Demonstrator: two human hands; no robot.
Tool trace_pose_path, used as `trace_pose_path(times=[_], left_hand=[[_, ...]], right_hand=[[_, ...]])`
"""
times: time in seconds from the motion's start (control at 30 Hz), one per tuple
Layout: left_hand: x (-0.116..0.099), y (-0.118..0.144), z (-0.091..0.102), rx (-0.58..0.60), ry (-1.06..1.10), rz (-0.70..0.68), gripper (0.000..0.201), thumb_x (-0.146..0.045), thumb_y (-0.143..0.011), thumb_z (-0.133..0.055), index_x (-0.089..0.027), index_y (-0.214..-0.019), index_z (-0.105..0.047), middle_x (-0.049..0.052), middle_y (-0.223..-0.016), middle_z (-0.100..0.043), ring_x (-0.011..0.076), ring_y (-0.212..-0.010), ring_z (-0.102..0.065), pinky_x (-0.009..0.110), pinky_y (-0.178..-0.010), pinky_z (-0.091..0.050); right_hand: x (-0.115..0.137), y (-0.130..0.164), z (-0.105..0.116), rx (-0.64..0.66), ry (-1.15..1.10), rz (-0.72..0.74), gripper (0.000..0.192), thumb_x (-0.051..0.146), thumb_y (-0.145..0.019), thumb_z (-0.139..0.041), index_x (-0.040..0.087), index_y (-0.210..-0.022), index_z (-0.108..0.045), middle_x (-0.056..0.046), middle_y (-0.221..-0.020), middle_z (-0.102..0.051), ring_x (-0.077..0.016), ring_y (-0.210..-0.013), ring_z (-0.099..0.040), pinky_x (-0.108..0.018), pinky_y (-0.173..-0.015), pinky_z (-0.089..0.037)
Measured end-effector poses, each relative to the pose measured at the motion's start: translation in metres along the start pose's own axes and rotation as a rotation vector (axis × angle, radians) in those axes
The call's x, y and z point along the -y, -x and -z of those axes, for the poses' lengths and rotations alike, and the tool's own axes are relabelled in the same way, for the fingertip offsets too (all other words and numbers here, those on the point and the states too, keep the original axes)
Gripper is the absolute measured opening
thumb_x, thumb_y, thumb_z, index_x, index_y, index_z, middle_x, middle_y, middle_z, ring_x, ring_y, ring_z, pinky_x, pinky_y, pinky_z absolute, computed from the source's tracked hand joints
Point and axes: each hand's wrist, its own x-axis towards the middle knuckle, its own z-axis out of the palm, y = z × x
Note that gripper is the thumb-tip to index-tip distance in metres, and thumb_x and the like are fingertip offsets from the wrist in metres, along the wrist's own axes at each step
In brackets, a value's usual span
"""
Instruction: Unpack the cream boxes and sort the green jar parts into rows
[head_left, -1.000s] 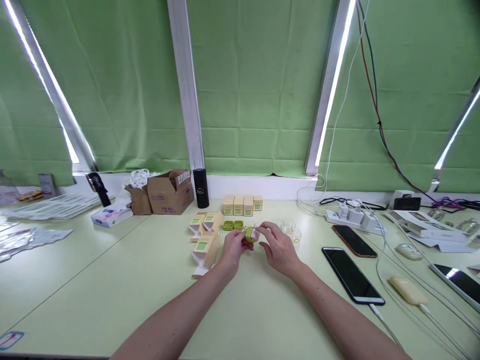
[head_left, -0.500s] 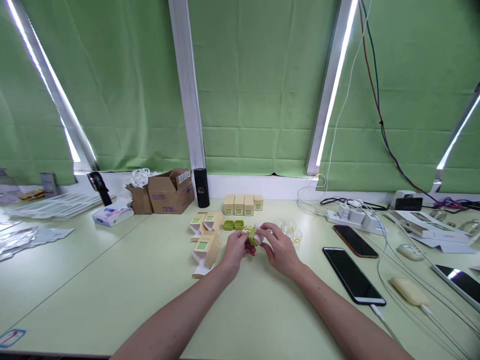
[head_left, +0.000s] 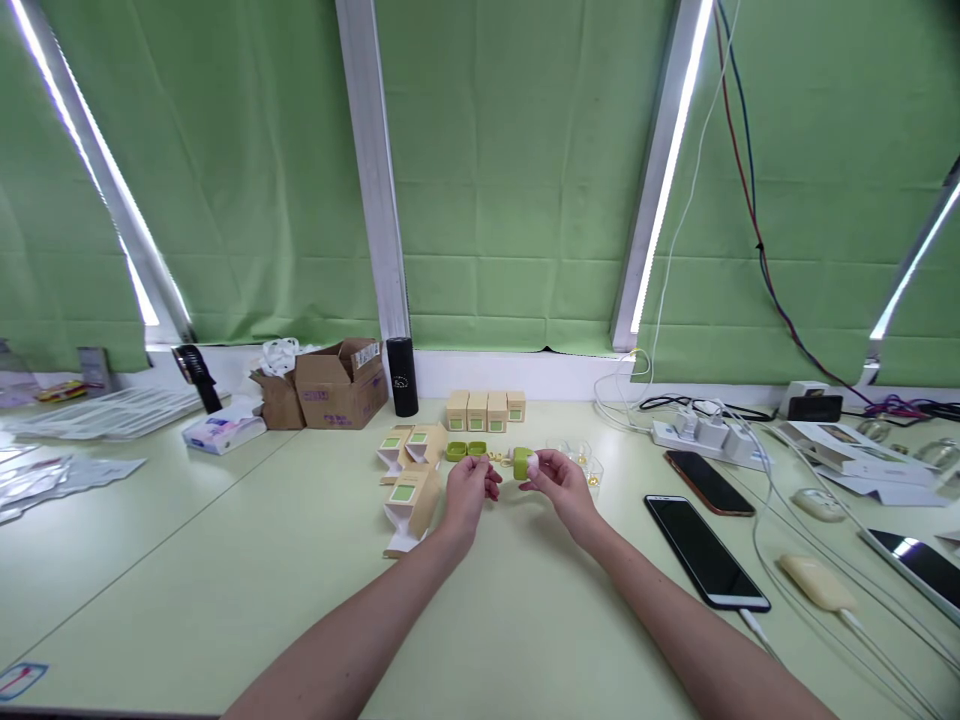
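Observation:
Pinched in the fingers of my right hand (head_left: 562, 487) is a small green case with a white part (head_left: 521, 463), held just above the table. My left hand (head_left: 466, 490) is a short way to its left, fingers curled together; whether something small is in them is hidden. Beyond the hands lie two small green square cases (head_left: 466, 451) and some small yellowish loops (head_left: 498, 457). Clear containers with gold bits inside (head_left: 591, 472) sit just past my right hand. Opened tan boxes with green labels (head_left: 414, 500) stand left of my left hand.
Several closed tan boxes (head_left: 487, 411) line up at the back beside a black cylinder (head_left: 403, 376) and a cardboard carton (head_left: 341, 385). To the right are phones (head_left: 706, 550), a power strip (head_left: 705, 440), a cream-coloured device (head_left: 817, 582) and loose white cables. A tissue pack (head_left: 223, 428) lies left.
The green case has shifted slightly right and up and turned, and now sits in my right hand alone. My left hand has come off it and drawn slightly left.

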Motion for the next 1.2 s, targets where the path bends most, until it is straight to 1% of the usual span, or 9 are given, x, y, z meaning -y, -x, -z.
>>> trace_pose_path(times=[0.13, 0.2, 0.33, 0.47, 0.63, 0.77, 0.93, 1.07, 1.2], left_hand=[[0.001, 0.0, -0.001, -0.002, 0.004, -0.022, 0.036, -0.049, -0.077, -0.075, -0.018, -0.078, -0.056, 0.002, -0.069, -0.066, 0.0115, -0.053, -0.058, 0.025, -0.053, -0.047], [0.002, 0.0, -0.001, -0.002, 0.004, -0.028, 0.038, -0.05, -0.076, -0.076, -0.018, -0.079, -0.056, 0.002, -0.07, -0.066, 0.0118, -0.055, -0.058, 0.026, -0.053, -0.048], [0.005, -0.001, -0.001, -0.004, 0.0, -0.057, 0.04, -0.051, -0.076, -0.078, -0.018, -0.083, -0.057, 0.003, -0.075, -0.067, 0.0126, -0.06, -0.06, 0.026, -0.056, -0.05], [0.005, -0.002, -0.002, -0.018, -0.04, -0.09, 0.04, -0.049, -0.076, -0.079, -0.017, -0.088, -0.06, 0.005, -0.08, -0.069, 0.014, -0.064, -0.062, 0.026, -0.057, -0.051], [0.001, 0.002, -0.004, 0.003, -0.103, -0.169, 0.035, -0.044, -0.079, -0.079, -0.016, -0.094, -0.064, 0.007, -0.085, -0.069, 0.0156, -0.069, -0.064, 0.026, -0.058, -0.053], [-0.001, 0.006, -0.006, 0.035, -0.136, -0.203, 0.032, -0.041, -0.081, -0.078, -0.016, -0.097, -0.066, 0.009, -0.091, -0.072, 0.0159, -0.072, -0.065, 0.026, -0.06, -0.052], [-0.004, 0.012, -0.008, 0.083, -0.145, -0.235, 0.033, -0.039, -0.081, -0.079, -0.017, -0.102, -0.067, 0.011, -0.104, -0.073, 0.0175, -0.081, -0.068, 0.027, -0.07, -0.054], [-0.003, 0.015, -0.009, 0.135, -0.142, -0.248, 0.035, -0.036, -0.08, -0.081, -0.018, -0.108, -0.068, 0.013, -0.116, -0.072, 0.0212, -0.095, -0.071, 0.029, -0.078, -0.056], [0.001, 0.015, -0.008, 0.183, -0.176, -0.276, 0.034, -0.033, -0.084, -0.077, -0.019, -0.114, -0.069, 0.013, -0.118, -0.072, 0.0214, -0.095, -0.071, 0.032, -0.085, -0.057]], right_hand=[[-0.003, -0.001, 0.003, 0.055, -0.215, -0.193, 0.047, 0.05, -0.072, -0.09, 0.016, -0.097, -0.072, -0.009, -0.095, -0.076, -0.0268, -0.092, -0.076, -0.042, -0.082, -0.063], [-0.003, -0.001, 0.004, 0.069, -0.267, -0.249, 0.045, 0.048, -0.073, -0.09, 0.015, -0.098, -0.072, -0.011, -0.096, -0.077, -0.0282, -0.093, -0.078, -0.041, -0.084, -0.063], [-0.006, -0.002, 0.006, 0.061, -0.287, -0.269, 0.042, 0.045, -0.076, -0.089, 0.014, -0.098, -0.071, -0.012, -0.099, -0.078, -0.0292, -0.094, -0.079, -0.041, -0.085, -0.063], [-0.011, -0.003, 0.007, 0.046, -0.277, -0.256, 0.042, 0.045, -0.075, -0.09, 0.017, -0.096, -0.068, -0.01, -0.096, -0.078, -0.0294, -0.092, -0.079, -0.042, -0.083, -0.064], [-0.014, -0.003, 0.006, 0.011, -0.217, -0.178, 0.052, 0.046, -0.067, -0.094, 0.019, -0.098, -0.062, -0.006, -0.091, -0.077, -0.0269, -0.084, -0.078, -0.043, -0.079, -0.064], [-0.012, -0.003, 0.004, -0.021, -0.064, -0.101, 0.055, 0.049, -0.064, -0.093, 0.021, -0.097, -0.059, -0.005, -0.093, -0.075, -0.0229, -0.082, -0.074, -0.04, -0.072, -0.065], [-0.007, -0.001, -0.001, -0.026, 0.154, 0.037, 0.043, 0.044, -0.072, -0.084, 0.023, -0.098, -0.058, -0.004, -0.098, -0.071, -0.0212, -0.089, -0.069, -0.032, -0.063, -0.062], [-0.002, 0.004, -0.004, -0.016, 0.327, 0.114, 0.035, 0.039, -0.08, -0.075, 0.023, -0.105, -0.057, -0.006, -0.103, -0.071, -0.0214, -0.092, -0.069, -0.031, -0.066, -0.06], [0.003, 0.008, -0.006, -0.017, 0.52, 0.21, 0.032, 0.033, -0.084, -0.069, 0.023, -0.112, -0.058, -0.008, -0.11, -0.071, -0.0219, -0.098, -0.069, -0.033, -0.072, -0.06]])
